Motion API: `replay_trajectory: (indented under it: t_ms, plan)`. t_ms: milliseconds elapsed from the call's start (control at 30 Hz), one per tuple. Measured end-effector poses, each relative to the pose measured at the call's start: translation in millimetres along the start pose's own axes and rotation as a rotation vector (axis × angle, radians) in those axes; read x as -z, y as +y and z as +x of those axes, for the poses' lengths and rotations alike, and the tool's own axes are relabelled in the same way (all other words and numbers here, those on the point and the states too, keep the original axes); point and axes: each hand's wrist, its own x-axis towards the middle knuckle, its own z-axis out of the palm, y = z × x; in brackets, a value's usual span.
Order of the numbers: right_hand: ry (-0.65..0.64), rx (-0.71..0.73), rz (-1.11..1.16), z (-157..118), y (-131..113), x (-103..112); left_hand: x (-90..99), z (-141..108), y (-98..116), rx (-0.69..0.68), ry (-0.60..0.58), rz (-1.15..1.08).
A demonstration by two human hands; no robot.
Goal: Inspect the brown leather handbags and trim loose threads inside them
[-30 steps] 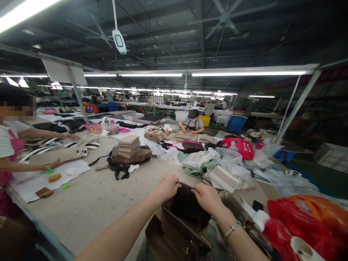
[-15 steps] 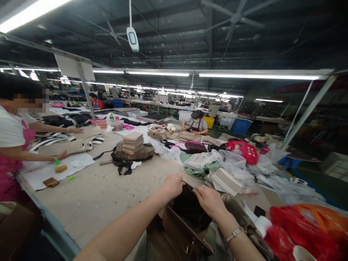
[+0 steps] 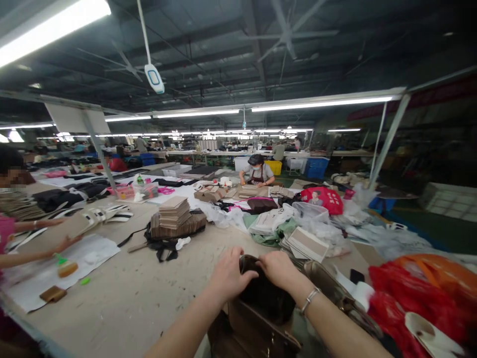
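A brown bag [image 3: 257, 323] stands at the near edge of the table with its mouth open and its inside dark. At the far rim, my left hand [image 3: 231, 273] grips the bag's edge, the thumb stretched out toward the opening. Just right of it, my right hand [image 3: 280, 271] pinches the same rim with the fingertips; a bracelet [image 3: 310, 300] circles that wrist. Metal fittings show on the bag's near side. Close by on the right lies a second olive-brown bag [image 3: 328, 283], partly behind my right forearm.
Stacked brown panels [image 3: 174, 214] lie on the table [image 3: 141, 293] ahead. Pale boards [image 3: 305, 243], plastic bags and a red bag [image 3: 413, 298] crowd the right side. At left, a co-worker's hands [image 3: 65, 243] rest by long panels near a glue bottle [image 3: 66, 267]. Another person [image 3: 257, 171] works opposite.
My view has swung right. My left thumb has lifted away from the rim and spread. The co-worker at left has leaned lower, shifting the long panels.
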Motion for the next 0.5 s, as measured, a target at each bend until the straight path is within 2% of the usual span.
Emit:
replay_trajectory:
  t_ms: [133,300,400,500]
  plan:
    - [0.006,-0.029,0.054,1.1,5.6,0.7,0.9,-14.8,-8.7,0.027,-0.151,-0.023]
    - [0.004,-0.083,0.106,-9.6,7.1,-0.4,15.0,13.9,-36.8,0.071,-0.167,0.037]
    - [0.015,-0.126,0.116,-20.1,4.9,-3.0,23.1,28.2,-35.0,-0.013,-0.177,0.079]
    - [0.032,-0.167,0.128,-28.8,3.6,-5.0,17.4,30.5,-21.2,-0.153,-0.158,0.048]
